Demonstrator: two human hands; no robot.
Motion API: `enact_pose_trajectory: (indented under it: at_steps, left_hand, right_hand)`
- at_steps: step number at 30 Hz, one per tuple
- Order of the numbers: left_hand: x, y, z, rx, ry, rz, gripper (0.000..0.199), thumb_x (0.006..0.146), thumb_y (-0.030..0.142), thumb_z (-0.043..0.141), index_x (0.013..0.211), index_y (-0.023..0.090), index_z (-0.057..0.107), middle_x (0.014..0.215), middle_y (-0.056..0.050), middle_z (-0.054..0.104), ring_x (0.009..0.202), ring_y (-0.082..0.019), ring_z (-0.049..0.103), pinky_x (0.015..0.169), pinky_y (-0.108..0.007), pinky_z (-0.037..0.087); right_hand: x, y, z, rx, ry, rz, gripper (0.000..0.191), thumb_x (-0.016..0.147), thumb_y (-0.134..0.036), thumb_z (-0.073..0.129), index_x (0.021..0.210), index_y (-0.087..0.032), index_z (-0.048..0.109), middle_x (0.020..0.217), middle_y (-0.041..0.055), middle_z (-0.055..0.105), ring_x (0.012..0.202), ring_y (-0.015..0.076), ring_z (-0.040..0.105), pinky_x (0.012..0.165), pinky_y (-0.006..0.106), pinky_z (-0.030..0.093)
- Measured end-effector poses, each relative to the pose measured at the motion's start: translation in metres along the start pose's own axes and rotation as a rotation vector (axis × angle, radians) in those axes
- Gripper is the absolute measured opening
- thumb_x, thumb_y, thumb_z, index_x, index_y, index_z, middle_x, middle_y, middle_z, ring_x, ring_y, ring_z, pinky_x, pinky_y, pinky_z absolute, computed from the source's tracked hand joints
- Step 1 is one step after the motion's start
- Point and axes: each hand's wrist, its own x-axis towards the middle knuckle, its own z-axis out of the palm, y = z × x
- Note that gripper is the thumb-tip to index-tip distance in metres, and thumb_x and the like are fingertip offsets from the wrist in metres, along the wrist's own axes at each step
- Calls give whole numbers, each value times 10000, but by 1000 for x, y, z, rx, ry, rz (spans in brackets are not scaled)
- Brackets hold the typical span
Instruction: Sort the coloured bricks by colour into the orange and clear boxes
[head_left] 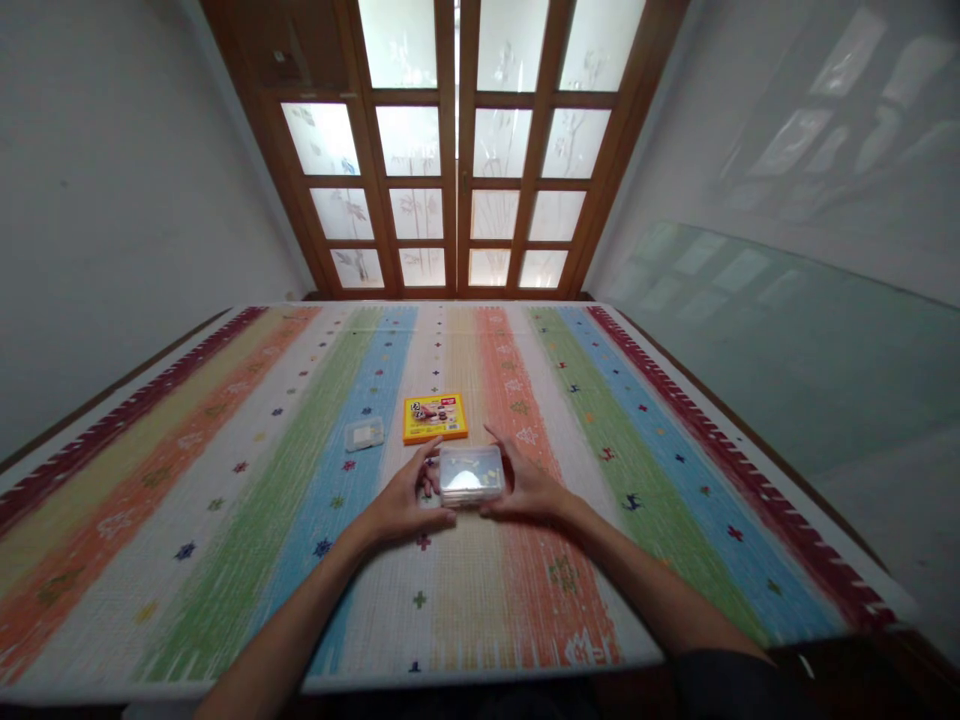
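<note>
A clear plastic box (471,474) with a shiny lid and small yellowish bits showing through it is held between both hands near the middle of the table. My left hand (405,498) grips its left side, thumb at the near corner. On the right side, my right hand (525,485) grips it too, with one finger raised beyond the far corner. Just past the box lies a flat yellow and orange packet (435,417) with printed pictures. To its left is a small clear case (364,434) with something pale inside.
A striped, patterned cloth (300,520) covers the table. Beyond its far edge stand wooden doors (456,200) with frosted panes. Walls rise on both sides, and a glass panel (787,340) leans along the right one.
</note>
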Motion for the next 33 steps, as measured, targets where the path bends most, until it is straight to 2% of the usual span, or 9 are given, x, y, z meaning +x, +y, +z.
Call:
enact_pose_trajectory:
  at_steps: [3,6,9,11,15,19,25,28,33]
  left_hand:
    - [-3,2,-24,111,-16,69,920,746,365,850,1557,269,427,1132,-65,697,797,-184,630,736,-357,548]
    - [-5,-2,-59,349,203,163,602,853,380,721,1418,251,558,1310,-127,683,1026,-267,666,903,-455,564]
    - [-5,-14,-96,577,422,156,553,845,422,696,1353,227,596,1373,-161,668,1263,-369,606,1104,-595,469]
    - [-6,-25,-114,633,445,101,638,759,459,734,1328,198,609,1398,-188,659,1330,-415,575,1169,-642,402]
    - [-10,-41,-132,557,386,-54,599,726,524,750,1223,198,676,1249,-157,748,1165,-376,703,1064,-574,536]
    - [-8,-41,-135,537,422,-45,518,786,632,708,1081,206,714,1064,-143,796,969,-346,768,938,-546,610]
    - [8,-17,-128,519,554,115,496,787,639,744,1052,220,722,1064,-115,801,980,-317,780,961,-520,624]
    - [15,7,-107,472,585,282,441,836,559,755,1096,204,722,1082,-103,803,976,-280,787,934,-472,650]
    - [20,40,-59,392,397,528,342,897,384,777,1180,204,709,1128,-99,807,1042,-244,784,962,-408,646]
  right_hand:
    - [-1,0,1,-13,-4,19,1352,606,-289,972,1689,-236,165,1247,111,684,1091,296,696,1001,491,559]
    - [-2,0,1,-35,1,42,1335,616,-289,959,1691,-234,169,1208,99,695,1072,300,694,1006,509,556]
    - [-1,-1,1,-35,-6,49,1348,604,-273,961,1696,-256,170,1206,99,699,1070,307,697,1011,512,560]
    - [0,-2,0,-19,-18,34,1366,597,-258,961,1701,-265,157,1261,116,689,1104,314,693,1027,504,557]
    - [1,-3,-2,-4,-42,3,1401,584,-264,973,1709,-282,139,1381,132,652,1193,333,673,1078,502,531]
    - [-1,-4,-3,-5,-45,21,1418,574,-316,990,1711,-262,144,1437,152,621,1258,354,641,1123,523,492]
    - [-3,-1,-3,18,-39,40,1326,627,-467,978,1691,-251,217,1444,164,597,1272,350,619,1138,538,466]
    - [-1,2,-3,28,-16,35,1208,682,-542,939,1655,-231,294,1463,181,572,1272,343,615,1130,544,464]
    - [0,3,-3,32,1,-15,999,744,-600,880,1552,-217,434,1442,173,594,1278,339,607,1114,543,467]
